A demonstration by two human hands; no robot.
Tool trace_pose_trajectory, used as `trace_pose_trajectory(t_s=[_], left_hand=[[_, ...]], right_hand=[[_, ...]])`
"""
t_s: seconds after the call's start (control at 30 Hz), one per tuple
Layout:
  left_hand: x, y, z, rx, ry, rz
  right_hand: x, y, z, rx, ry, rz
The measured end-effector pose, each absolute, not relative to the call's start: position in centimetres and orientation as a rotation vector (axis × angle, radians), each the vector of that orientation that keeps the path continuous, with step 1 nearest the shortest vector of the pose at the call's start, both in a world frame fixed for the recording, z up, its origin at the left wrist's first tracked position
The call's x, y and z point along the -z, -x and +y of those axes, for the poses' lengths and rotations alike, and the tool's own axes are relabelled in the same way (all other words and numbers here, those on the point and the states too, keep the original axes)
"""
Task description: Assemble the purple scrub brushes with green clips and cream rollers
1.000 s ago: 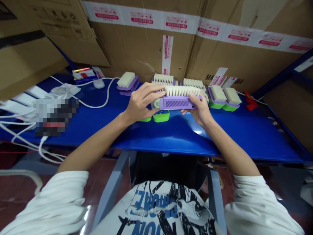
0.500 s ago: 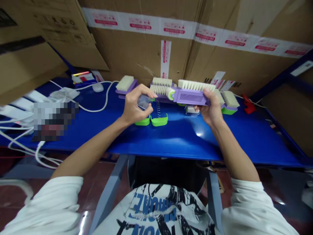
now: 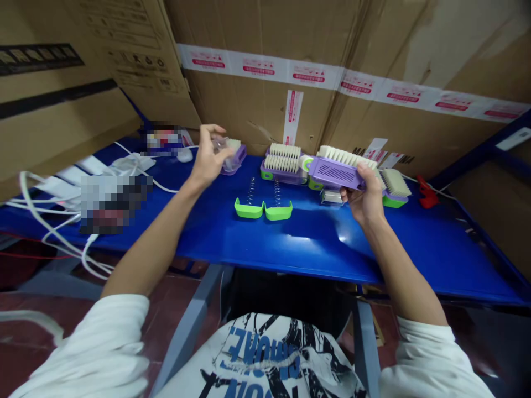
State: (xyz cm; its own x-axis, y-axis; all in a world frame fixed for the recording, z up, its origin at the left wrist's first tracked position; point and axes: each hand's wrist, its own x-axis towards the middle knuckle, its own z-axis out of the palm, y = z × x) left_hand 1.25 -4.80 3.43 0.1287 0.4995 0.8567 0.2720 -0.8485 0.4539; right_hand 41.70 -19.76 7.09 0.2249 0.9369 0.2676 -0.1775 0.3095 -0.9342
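Observation:
My left hand (image 3: 208,156) is raised at the back left, thumb and fingers closed round a small clear plastic piece (image 3: 221,148). Just behind it lies a purple brush (image 3: 238,158) with cream bristles, partly covered by the hand. In my right hand (image 3: 365,193) is a purple scrub brush (image 3: 336,172), tilted, its cream bristles facing up and away. To its left a purple and green brush (image 3: 283,165) rests on the table. Two bright green clips (image 3: 249,210) stand in front, with two thin metal springs (image 3: 251,191) behind them.
Below the held brush sits a clear plastic box-like piece (image 3: 332,197). Farther right are a green-based brush (image 3: 396,188) and a red tool (image 3: 427,192). White cables (image 3: 53,207) crowd the left of the blue table (image 3: 307,243). Cardboard (image 3: 249,110) walls the back.
My left hand has moved left and away from the brushes at the middle with the clear piece, uncovering the green clips and springs. My right hand still holds the brush.

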Motion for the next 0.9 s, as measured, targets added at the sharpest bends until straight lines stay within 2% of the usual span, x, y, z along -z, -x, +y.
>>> trace_pose_trajectory(t_s=[0.13,0.4,0.57,0.73,0.8,0.9], left_hand=[[-3.4,0.2,-4.4,-1.578,-2.216,1.125],[-5.6,-6.7,-10.3,-1.42,-1.916,0.891],[-6.5,-13.1,-10.3,-0.986,-2.274,0.778],[-4.4,-18.1,-9.9,-0.675,-2.503,0.934],[-4.0,-18.3,-10.0,-0.668,-2.538,0.973],[-5.0,-17.4,-10.6,-0.938,-2.613,1.023]], right_hand=[[-6.9,-41.6,-19.6,-0.935,0.947,-1.028],[-7.1,-42.2,-18.7,-0.834,0.917,-1.016],[-7.0,-42.9,-18.2,-0.789,0.947,-0.977],[-6.6,-43.6,-18.1,-0.785,0.94,-0.973],[-6.4,-43.6,-18.0,-0.797,0.934,-0.958],[-6.2,-43.3,-17.9,-0.835,0.93,-0.952]])
